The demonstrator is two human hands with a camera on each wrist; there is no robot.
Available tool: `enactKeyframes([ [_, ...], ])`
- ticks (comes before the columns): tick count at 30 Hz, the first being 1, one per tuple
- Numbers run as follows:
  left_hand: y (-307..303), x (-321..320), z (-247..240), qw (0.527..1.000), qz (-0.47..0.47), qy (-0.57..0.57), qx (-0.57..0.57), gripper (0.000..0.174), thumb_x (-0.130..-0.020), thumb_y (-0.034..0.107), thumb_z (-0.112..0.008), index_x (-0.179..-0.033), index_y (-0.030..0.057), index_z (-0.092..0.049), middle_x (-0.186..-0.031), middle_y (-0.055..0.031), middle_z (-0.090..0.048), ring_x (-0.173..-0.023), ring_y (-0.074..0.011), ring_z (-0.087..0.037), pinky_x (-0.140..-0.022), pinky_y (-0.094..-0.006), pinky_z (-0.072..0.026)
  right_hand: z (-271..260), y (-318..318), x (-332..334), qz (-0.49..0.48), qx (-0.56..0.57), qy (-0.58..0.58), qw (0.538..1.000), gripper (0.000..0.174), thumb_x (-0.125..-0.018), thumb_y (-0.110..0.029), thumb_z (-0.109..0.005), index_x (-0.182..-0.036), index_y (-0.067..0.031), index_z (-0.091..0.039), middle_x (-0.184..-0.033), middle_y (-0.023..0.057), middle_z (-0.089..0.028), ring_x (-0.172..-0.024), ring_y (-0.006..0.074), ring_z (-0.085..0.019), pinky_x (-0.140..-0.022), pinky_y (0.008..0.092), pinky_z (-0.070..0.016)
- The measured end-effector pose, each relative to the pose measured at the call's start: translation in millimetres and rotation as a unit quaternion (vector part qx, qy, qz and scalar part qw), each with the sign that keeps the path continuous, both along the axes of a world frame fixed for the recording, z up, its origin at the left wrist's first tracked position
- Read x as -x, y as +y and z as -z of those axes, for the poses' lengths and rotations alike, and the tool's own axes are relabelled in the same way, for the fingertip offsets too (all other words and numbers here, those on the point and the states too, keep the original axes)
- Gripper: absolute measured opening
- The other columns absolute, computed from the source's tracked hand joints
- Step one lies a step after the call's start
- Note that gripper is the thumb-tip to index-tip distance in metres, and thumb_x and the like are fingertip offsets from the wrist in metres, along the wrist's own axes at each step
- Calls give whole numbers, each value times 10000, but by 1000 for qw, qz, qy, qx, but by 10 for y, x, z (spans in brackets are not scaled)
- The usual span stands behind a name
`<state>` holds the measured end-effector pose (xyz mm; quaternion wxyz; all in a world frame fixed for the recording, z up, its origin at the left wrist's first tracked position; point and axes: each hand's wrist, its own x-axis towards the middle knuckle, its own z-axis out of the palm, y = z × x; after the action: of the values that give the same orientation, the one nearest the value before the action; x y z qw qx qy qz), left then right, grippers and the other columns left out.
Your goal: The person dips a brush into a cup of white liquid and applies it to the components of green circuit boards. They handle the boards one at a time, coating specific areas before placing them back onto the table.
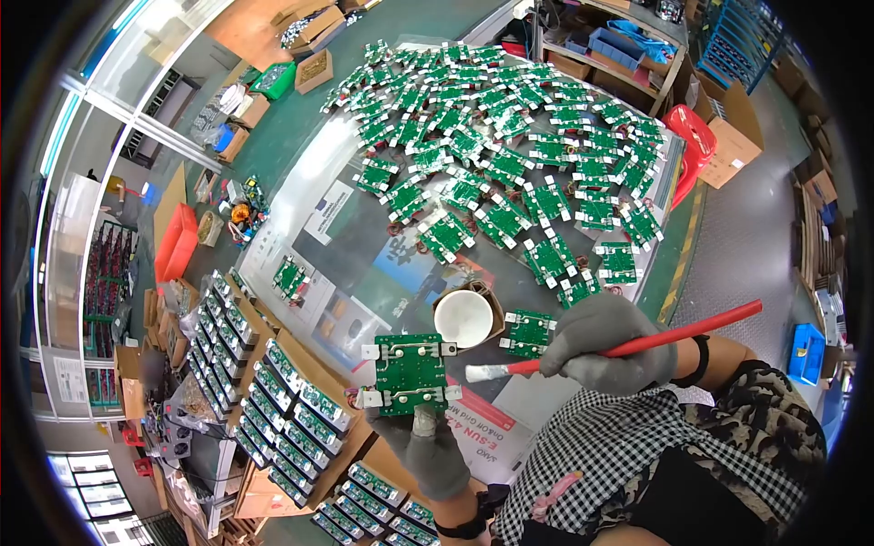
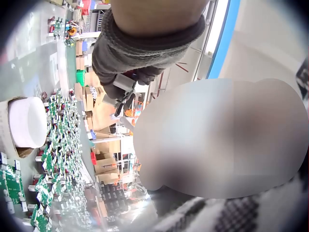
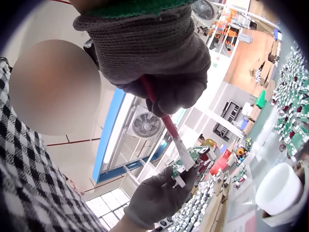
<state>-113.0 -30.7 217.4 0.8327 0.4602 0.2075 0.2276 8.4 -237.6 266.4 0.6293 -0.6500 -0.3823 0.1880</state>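
In the head view my gloved left hand (image 1: 430, 460) holds up a green circuit board (image 1: 410, 373) from below, thumb at its near edge. White terminal blocks stick out at the board's corners. My gloved right hand (image 1: 612, 341) grips a brush with a long red handle (image 1: 706, 325) and whitened tip (image 1: 488, 372). That tip is just right of the board; from the right wrist it overlaps the board (image 3: 193, 157). Beyond the board stands a round white tub (image 1: 462, 318) in a cardboard box. The left wrist view catches the left glove (image 2: 116, 87), with much blurred out.
Many green boards (image 1: 505, 164) cover the far half of the table (image 1: 364, 282). One small board (image 1: 526, 333) lies beside the tub. Racks of boards (image 1: 291, 419) line the left side. A red stool (image 1: 690, 150) and cartons (image 1: 733, 136) stand beyond the right edge.
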Motion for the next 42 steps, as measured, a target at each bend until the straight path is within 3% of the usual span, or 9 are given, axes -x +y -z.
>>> enactKeyframes([
  [23, 298, -227, 150, 1000, -22, 2, 11, 625, -873, 42, -531, -1415, 66, -221, -1266, -125, -463, -1083, -227, -533, -884, -338, -480, 228, 105, -266, 20, 6, 114, 993, 182, -806, -13, -478, -893, 31, -631, -635, 33, -567, -501, 90, -539, -462, 244, -406],
  [24, 436, -322, 217, 999, -37, 10, 19, 609, -878, 42, -515, -1410, 59, -220, -1264, -129, -457, -1084, -231, -526, -892, -339, -474, 248, 75, -290, 25, 30, 134, 990, 189, -810, -19, -472, -897, 31, -632, -641, 28, -563, -502, 83, -523, -462, 243, -396],
  [25, 648, -443, 400, 985, -14, 70, -156, 569, -876, 31, -481, -1390, 59, -238, -1244, -121, -459, -1073, -232, -519, -895, -343, -465, 282, 44, -318, 34, 40, 125, 991, 195, -817, -32, -466, -896, 34, -631, -651, 32, -567, -535, 71, -498, -486, 242, -393],
  [26, 762, -643, 489, 999, -20, 1, -34, 535, -866, 14, -463, -1362, 56, -268, -1230, -116, -459, -1065, -226, -515, -885, -346, -465, 302, 24, -338, 32, 37, 124, 991, 195, -817, -32, -466, -896, 34, -631, -651, 32, -567, -535, 71, -498, -486, 242, -393],
  [34, 1339, -1797, 2145, 991, 47, 89, 87, 566, -848, -3, -517, -1340, 159, -288, -1187, -44, -482, -957, -183, -541, -738, -363, -506, 484, -39, -492, 123, 13, 226, 966, 191, -795, -51, -478, -868, 49, -623, -691, 72, -600, -584, 99, -522, -526, 257, -423],
  [38, 1364, -2086, 2391, 953, 99, 250, -139, 471, -873, 166, -604, -1293, 118, -395, -1099, -52, -546, -886, -127, -544, -673, -291, -476, 561, -51, -598, 168, 49, 218, 960, 199, -796, -65, -471, -861, 53, -619, -703, 82, -620, -587, 105, -548, -532, 256, -449],
  [40, 1504, -2130, 2482, 737, 95, 359, -565, 470, -865, 224, -618, -1266, 72, -425, -1045, -73, -569, -837, -128, -543, -612, -276, -473, 569, -27, -637, 179, 55, 257, 948, 201, -792, -66, -471, -864, 51, -618, -701, 83, -619, -584, 107, -547, -532, 258, -452],
  [41, 1651, -2113, 2527, 734, 89, 366, -565, 470, -865, 224, -618, -1266, 72, -425, -1045, -73, -569, -837, -128, -543, -612, -276, -473, 582, -8, -661, 178, 46, 261, 948, 204, -790, -70, -465, -859, 48, -616, -690, 84, -609, -582, 112, -543, -534, 258, -452],
  [42, 1859, -2093, 2545, 846, 86, 365, -379, 492, -855, 261, -626, -1257, 52, -435, -1041, -95, -576, -827, -155, -559, -591, -276, -481, 592, 5, -691, 171, 44, 264, 948, 204, -790, -70, -465, -859, 48, -616, -690, 84, -609, -582, 112, -543, -534, 258, -452],
])
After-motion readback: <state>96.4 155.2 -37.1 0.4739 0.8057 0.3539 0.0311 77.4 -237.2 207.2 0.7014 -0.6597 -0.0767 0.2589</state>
